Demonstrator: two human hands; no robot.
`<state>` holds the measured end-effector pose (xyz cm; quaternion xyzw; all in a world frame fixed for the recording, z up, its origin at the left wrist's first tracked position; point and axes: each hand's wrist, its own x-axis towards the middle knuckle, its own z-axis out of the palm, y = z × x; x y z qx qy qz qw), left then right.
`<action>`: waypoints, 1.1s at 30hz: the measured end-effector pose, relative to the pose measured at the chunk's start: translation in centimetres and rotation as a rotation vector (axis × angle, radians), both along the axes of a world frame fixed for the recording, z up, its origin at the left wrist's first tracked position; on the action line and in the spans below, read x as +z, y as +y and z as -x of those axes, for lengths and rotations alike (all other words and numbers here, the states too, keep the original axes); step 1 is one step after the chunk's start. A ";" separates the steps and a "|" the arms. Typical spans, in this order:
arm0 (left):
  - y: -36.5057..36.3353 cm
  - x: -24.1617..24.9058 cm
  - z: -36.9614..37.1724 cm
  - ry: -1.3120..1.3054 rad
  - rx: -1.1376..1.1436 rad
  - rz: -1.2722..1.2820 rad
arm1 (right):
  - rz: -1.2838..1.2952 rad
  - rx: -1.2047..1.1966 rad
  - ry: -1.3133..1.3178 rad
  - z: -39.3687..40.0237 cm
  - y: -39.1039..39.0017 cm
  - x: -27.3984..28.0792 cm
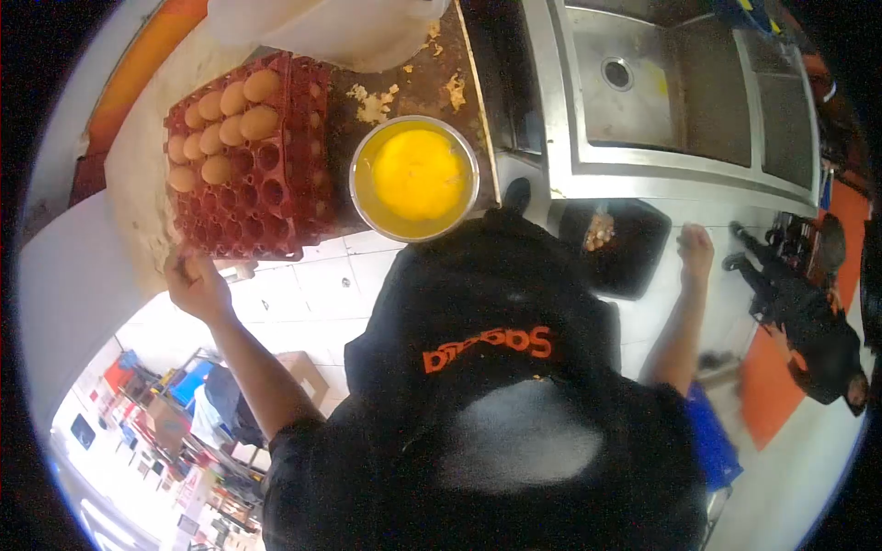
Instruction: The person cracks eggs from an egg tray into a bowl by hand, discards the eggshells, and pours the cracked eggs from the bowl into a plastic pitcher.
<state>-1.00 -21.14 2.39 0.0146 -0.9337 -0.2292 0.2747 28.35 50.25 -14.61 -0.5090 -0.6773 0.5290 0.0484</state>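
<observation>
Red trays (248, 230): stacked at the left of the counter (428, 101); I judge them light and stiff enough to lift by opposite rims, though a loaded stack would flex.
Eggs (216, 170): in the top tray, mostly toward its far left part; likely light, smooth and brittle, so I'd cup one round its middle with soft fingertips.
Bowl (355, 184): right of the trays, at the near edge; probably heavy with liquid and slick if wet, best held by both sides of the rim.
Yolks (418, 174): inside it, soft and sloshy, I expect.
Left hand (197, 286): fingers curled at the trays' near left corner; whether they pinch it, I cannot tell.
Right hand (695, 250): well right, loosely curled beside the bin (643, 257); its grip is unclear.
Hard to see: lower trays' contents, my fingertips, and probable shells (599, 232).
Cut off: the far tub (340, 32).
</observation>
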 end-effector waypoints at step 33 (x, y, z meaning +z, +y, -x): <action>5.6 0.9 -6.6 -0.094 -0.166 -0.081 | 0.177 0.466 0.402 26.5 -10.0 7.7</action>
